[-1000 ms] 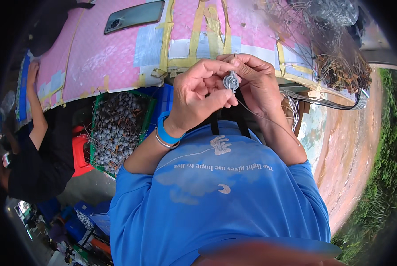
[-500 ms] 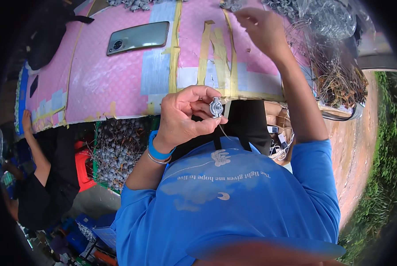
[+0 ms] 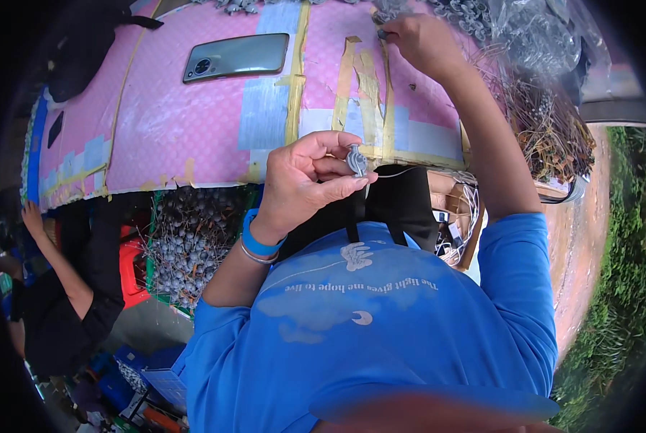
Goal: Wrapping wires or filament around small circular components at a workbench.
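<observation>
At pink table (image 3: 171, 123), pinches grey part (image 3: 357, 160) by its edges in left hand (image 3: 297, 179), near table's rim, presumably leaving its face clear; reaches right hand (image 3: 427, 45) to grey pile (image 3: 390, 9), with grip unclear.

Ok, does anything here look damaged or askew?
The pink table cover looks worn: yellowed tape strips run crooked and ragged across it. The grey part in the left hand is too small to judge.
</observation>
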Demonstrator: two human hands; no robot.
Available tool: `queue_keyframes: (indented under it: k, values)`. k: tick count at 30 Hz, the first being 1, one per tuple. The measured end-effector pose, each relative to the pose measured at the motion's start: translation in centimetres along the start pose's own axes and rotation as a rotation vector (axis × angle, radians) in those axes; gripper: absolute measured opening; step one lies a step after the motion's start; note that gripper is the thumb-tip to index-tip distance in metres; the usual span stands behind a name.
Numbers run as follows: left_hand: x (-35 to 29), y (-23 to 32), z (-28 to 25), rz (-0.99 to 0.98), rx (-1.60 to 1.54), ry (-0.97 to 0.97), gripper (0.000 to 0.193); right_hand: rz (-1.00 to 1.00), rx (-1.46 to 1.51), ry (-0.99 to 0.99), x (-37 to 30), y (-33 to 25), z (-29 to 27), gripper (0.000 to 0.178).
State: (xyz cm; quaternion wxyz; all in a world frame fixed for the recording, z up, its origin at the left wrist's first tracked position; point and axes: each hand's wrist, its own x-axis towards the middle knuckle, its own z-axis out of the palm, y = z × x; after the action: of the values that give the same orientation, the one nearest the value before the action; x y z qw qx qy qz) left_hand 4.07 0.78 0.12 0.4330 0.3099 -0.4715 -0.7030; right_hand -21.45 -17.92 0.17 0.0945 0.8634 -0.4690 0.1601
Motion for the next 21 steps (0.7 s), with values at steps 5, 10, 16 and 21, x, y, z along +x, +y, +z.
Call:
queue_keyframes:
  k: [5, 10, 16, 21]
  values:
    - [-0.9, -0.2, 0.4, 0.168, 0.037, 0.084, 0.041, 0.206, 0.261, 0.07, -2.4, -6.4, -3.3, 0.025]
    - [-1.6, -0.2, 0.9, 0.338, 0.241, 0.183, 0.04, 0.394, 1.061, 0.036, -9.9, -15.4, -8.9, 0.027]
    - [-2.1, 0.0, 2.1, 0.402, 0.328, 0.165, 0.039, 0.287, 1.204, 0.043, -12.9, -16.5, -10.0, 0.024]
    - [-2.6, -0.4, 2.8, 0.337, 0.533, 0.162, 0.042, 0.31, 1.111, 0.005, -13.8, -16.2, -10.8, 0.018]
